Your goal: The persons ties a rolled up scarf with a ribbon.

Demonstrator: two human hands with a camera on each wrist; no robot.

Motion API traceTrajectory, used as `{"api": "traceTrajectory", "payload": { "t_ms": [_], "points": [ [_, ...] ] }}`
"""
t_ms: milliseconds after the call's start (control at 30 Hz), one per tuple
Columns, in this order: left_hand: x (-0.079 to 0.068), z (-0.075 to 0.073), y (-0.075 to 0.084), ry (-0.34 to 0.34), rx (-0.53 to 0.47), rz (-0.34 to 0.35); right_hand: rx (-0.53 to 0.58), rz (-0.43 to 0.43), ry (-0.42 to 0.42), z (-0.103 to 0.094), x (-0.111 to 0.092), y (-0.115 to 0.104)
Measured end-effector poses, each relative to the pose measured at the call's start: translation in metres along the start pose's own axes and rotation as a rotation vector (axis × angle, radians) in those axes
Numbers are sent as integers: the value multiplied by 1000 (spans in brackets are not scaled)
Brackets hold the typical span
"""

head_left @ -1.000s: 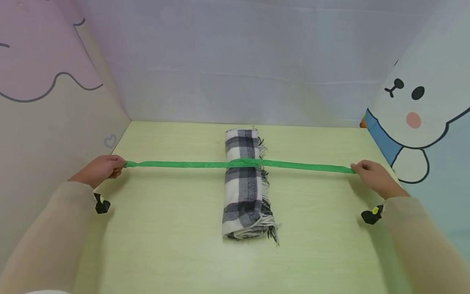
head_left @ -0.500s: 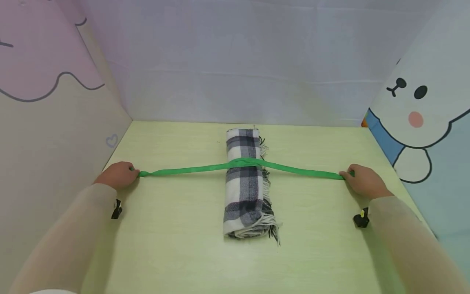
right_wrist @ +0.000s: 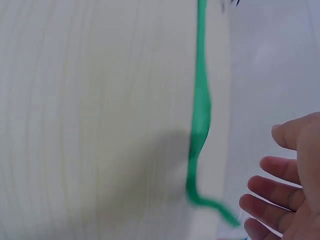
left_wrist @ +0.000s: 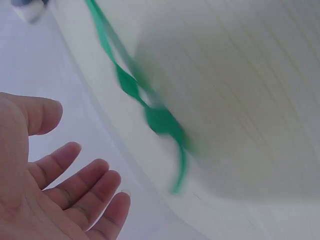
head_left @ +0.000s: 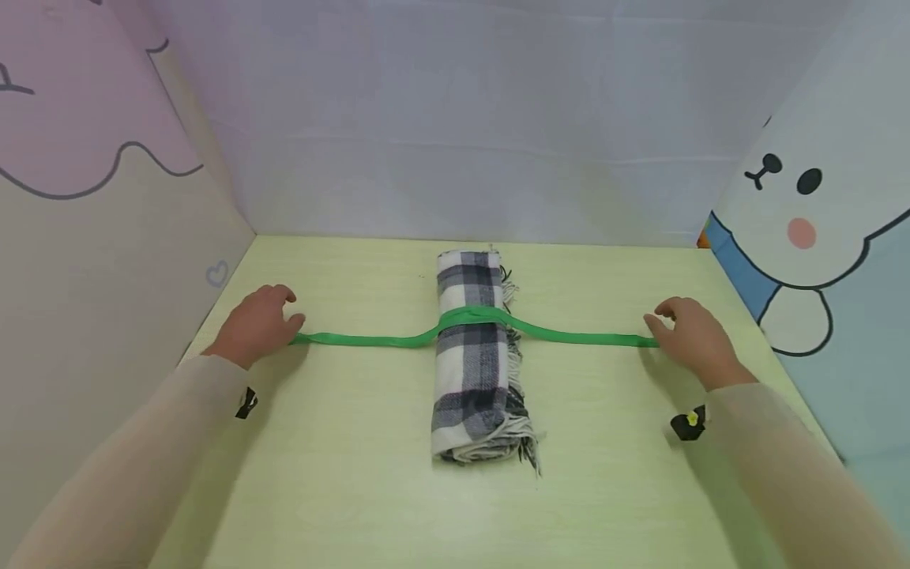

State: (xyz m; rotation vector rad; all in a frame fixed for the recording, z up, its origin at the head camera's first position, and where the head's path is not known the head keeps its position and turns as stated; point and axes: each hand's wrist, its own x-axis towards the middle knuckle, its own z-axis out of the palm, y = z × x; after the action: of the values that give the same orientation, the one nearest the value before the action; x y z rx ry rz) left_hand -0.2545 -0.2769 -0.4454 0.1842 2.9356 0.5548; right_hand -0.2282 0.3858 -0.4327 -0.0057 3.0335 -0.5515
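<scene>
Holding left hand (head_left: 257,324) and right hand (head_left: 693,340) spread, thumbs (left_wrist: 46,116) parted from fingers (left_wrist: 107,183), near loose ends of green ribbon (head_left: 472,316). Crossing middle of rolled checked blanket (head_left: 469,371), trailing toward both hands. Lying lengthwise beneath ribbon, resting on pale yellow surface (head_left: 341,490), showing fringe (head_left: 521,428) along right side.

The desk (head_left: 341,490) has a pale yellow-green top with faint grain lines. Lying on it, between the left hand (head_left: 256,322) and the right hand (head_left: 697,341) and well apart from both, is one rolled checked cloth (head_left: 469,363), grey and white, its fringe facing the right hand. A green ribbon (head_left: 472,316) crosses the roll, one tail extending toward each hand. From where I stand, whether the tails rest fully on the desk cannot be determined.
</scene>
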Motion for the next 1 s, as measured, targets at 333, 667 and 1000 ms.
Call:
{"api": "traceTrajectory", "payload": {
  "t_ms": [333, 667, 1000],
  "points": [
    [-19, 28, 80, 23, -229, 114, 219, -106, -32, 32, -26, -74],
    [-41, 57, 107, 183, -625, 125, 451, -68, -28, 69, -31, -111],
    [-55, 98, 128, 174, -1051, 17, 669, 21, -17, 91, -38, -134]
  ]
}}
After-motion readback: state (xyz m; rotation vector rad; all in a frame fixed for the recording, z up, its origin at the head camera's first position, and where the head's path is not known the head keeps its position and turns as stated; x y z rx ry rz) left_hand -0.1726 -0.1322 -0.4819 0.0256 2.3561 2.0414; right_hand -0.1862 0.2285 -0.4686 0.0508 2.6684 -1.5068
